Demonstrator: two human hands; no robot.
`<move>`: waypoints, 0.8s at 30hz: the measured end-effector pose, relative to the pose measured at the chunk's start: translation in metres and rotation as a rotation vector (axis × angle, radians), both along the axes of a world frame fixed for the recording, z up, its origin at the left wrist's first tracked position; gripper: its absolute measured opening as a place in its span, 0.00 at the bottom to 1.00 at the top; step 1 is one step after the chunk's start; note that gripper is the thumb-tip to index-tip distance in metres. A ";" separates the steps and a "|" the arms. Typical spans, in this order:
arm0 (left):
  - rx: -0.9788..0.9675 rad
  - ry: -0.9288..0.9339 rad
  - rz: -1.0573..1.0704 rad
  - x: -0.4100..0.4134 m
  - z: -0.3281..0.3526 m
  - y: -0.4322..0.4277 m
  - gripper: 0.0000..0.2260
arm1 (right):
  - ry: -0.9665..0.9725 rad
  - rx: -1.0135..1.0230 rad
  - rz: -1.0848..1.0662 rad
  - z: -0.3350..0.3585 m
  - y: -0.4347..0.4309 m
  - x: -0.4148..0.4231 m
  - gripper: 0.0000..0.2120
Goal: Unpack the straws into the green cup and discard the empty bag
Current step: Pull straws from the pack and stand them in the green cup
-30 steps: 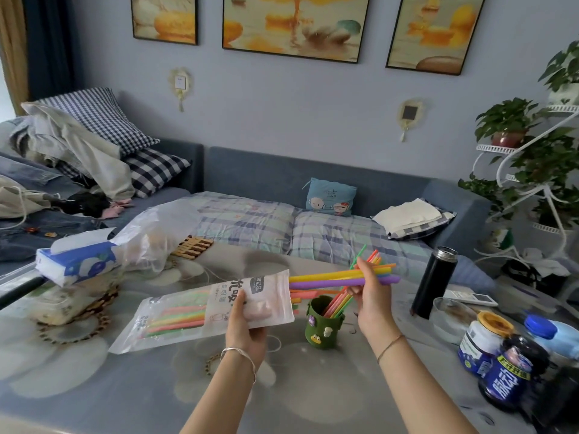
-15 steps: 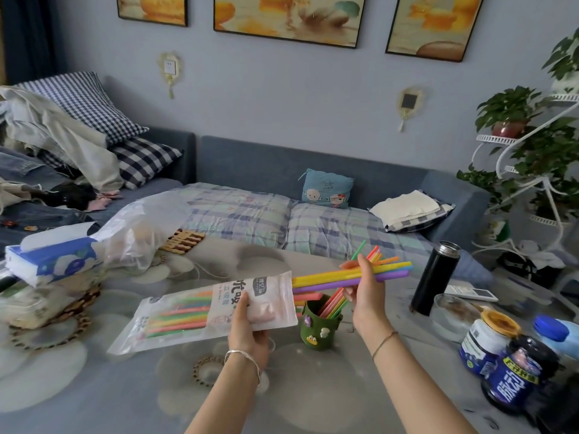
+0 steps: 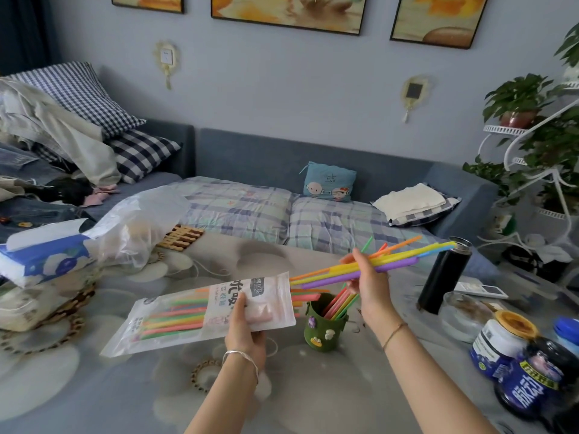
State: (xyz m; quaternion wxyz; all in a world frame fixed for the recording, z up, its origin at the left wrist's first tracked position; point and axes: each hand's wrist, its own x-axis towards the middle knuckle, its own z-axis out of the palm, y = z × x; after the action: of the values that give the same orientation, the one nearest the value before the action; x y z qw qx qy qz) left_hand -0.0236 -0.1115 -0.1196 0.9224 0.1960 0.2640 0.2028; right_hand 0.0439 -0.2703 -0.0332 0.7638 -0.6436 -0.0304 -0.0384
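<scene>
My left hand (image 3: 244,327) grips the straw bag (image 3: 175,321), a clear and white pouch held level above the table, its open mouth facing right with several coloured straws still inside. My right hand (image 3: 366,283) is shut on a bundle of straws (image 3: 394,264), orange, yellow and purple, drawn almost clear of the bag's mouth and pointing up to the right. Below the bundle stands the green cup (image 3: 326,330) with small decorations on its side; several straws lean in it.
A black flask (image 3: 443,277) stands right of the cup, with a glass dish (image 3: 463,314) and dark jars (image 3: 529,380) at the right edge. A tissue pack (image 3: 44,255), a clear plastic bag (image 3: 138,227) and a wooden trivet (image 3: 181,236) lie at the table's far left.
My right hand has pulled the straw bundle farther right and upward out of the bag. The left hand keeps the bag in place. The camera has tilted slightly.
</scene>
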 end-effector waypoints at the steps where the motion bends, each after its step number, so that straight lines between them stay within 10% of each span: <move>1: -0.006 0.011 0.011 0.000 -0.002 0.003 0.17 | -0.014 -0.002 -0.026 0.003 -0.005 0.004 0.17; 24: 0.065 0.065 0.038 0.002 -0.018 0.006 0.10 | -0.107 -0.718 -0.077 -0.036 -0.013 0.053 0.17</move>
State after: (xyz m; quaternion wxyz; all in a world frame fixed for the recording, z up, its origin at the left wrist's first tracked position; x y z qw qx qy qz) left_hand -0.0221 -0.1052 -0.1380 0.9025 0.2272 0.2908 0.2221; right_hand 0.0971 -0.2829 -0.0690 0.4844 -0.8685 -0.0575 -0.0878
